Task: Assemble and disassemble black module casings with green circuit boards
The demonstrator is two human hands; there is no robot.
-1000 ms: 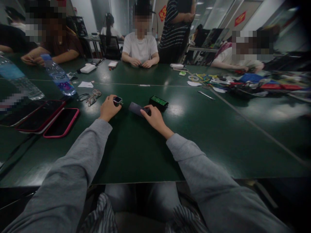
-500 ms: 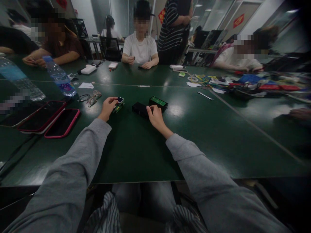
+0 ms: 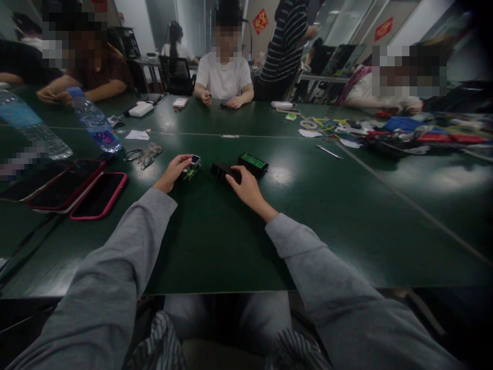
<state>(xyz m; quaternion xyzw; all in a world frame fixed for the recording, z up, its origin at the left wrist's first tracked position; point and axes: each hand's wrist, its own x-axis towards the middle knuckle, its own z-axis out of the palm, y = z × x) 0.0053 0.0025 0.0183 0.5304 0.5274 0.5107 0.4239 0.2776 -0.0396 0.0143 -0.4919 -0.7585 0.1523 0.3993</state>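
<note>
My left hand [image 3: 175,173] pinches a small green circuit board [image 3: 191,169] with a little dark screen [image 3: 195,160] on its top. To the right, my right hand [image 3: 246,185] has its thumb and fingers around the near end of a black plastic case [image 3: 221,171], which lies slanted on the table. Just behind that hand sits a black box [image 3: 259,171] with a green board [image 3: 254,161] showing in its top. My palm hides part of the black case.
The dark green table [image 3: 227,246] carries phones [image 3: 100,195], glasses [image 3: 149,154] and water bottles [image 3: 94,123] on the left. A pen [image 3: 329,152] and a heap of cables [image 3: 408,131] lie on the right. Across the table sits a person in a white shirt [image 3: 224,74].
My right hand has shifted its grip along the black case, with the fingers more spread over it. My left hand still holds the circuit board, turned slightly.
</note>
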